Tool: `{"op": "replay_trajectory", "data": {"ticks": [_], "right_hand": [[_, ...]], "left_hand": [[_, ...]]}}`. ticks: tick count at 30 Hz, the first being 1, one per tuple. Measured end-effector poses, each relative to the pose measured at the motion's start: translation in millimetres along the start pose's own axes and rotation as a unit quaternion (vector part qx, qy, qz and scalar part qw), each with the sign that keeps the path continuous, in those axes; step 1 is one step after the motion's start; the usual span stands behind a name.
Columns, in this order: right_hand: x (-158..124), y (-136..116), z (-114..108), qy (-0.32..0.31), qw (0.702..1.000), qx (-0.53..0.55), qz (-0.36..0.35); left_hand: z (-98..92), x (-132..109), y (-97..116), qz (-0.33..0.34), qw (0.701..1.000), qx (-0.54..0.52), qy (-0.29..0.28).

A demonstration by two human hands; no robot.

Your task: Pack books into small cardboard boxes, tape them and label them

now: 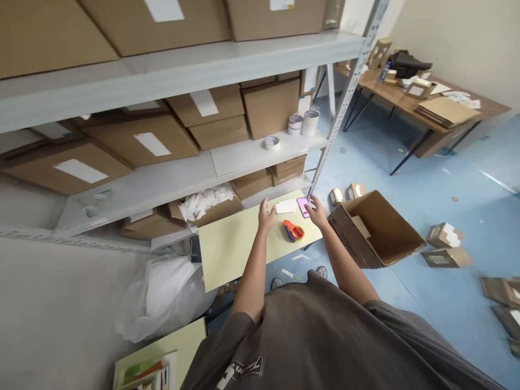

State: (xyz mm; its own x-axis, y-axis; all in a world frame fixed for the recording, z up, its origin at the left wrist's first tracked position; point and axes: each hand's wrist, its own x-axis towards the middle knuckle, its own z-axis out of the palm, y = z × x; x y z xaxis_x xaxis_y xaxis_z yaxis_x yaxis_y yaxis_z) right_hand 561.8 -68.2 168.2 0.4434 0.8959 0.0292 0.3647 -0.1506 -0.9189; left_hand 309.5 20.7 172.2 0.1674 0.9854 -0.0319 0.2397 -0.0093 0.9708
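Observation:
My left hand (266,216) is over the pale yellow table (227,246), its thumb and fingers apart. A white slip of paper (286,206) lies just right of its thumb; whether they touch I cannot tell. My right hand (317,211) has its fingers spread at the table's right end, its thumb by the edge of a phone with a pink screen (303,207). Between my forearms, an orange and blue tape dispenser (293,231) sits on the tabletop.
Metal shelving (260,154) holding cardboard boxes and tape rolls (310,122) rises behind the table. A large open carton (385,230) stands on the floor to the right, with small boxes around it. White plastic bags (166,292) are at the left. A brown desk (406,97) is farther back.

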Motion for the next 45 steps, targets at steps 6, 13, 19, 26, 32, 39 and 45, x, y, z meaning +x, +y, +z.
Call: {"op": "replay_trajectory", "data": {"ticks": [6, 13, 19, 26, 32, 39, 45], "right_hand": [[6, -25, 56, -0.049, 0.991, -0.108, -0.06], [-5, 6, 72, -0.105, 0.981, -0.16, -0.037], [-32, 63, 86, -0.174, 0.961, -0.212, 0.019], [-70, 117, 118, -0.229, 0.924, -0.281, 0.121], [-58, 116, 126, -0.281, 0.884, -0.307, 0.21], [-44, 85, 81, -0.266, 0.932, -0.232, 0.081], [-36, 8, 54, -0.242, 0.953, -0.179, -0.046]], "left_hand": [[-52.0, -8, -35, -0.051, 0.998, -0.009, 0.037], [-24.5, -33, -76, -0.111, 0.993, 0.008, 0.048], [18.7, -67, -111, -0.152, 0.987, 0.029, 0.05], [49.7, -88, -132, -0.191, 0.976, 0.064, 0.077], [62.1, -93, -115, -0.188, 0.977, 0.063, 0.078], [34.3, -86, -71, -0.169, 0.979, 0.058, 0.099], [-21.8, -58, -9, -0.087, 0.99, 0.009, 0.113]]}}
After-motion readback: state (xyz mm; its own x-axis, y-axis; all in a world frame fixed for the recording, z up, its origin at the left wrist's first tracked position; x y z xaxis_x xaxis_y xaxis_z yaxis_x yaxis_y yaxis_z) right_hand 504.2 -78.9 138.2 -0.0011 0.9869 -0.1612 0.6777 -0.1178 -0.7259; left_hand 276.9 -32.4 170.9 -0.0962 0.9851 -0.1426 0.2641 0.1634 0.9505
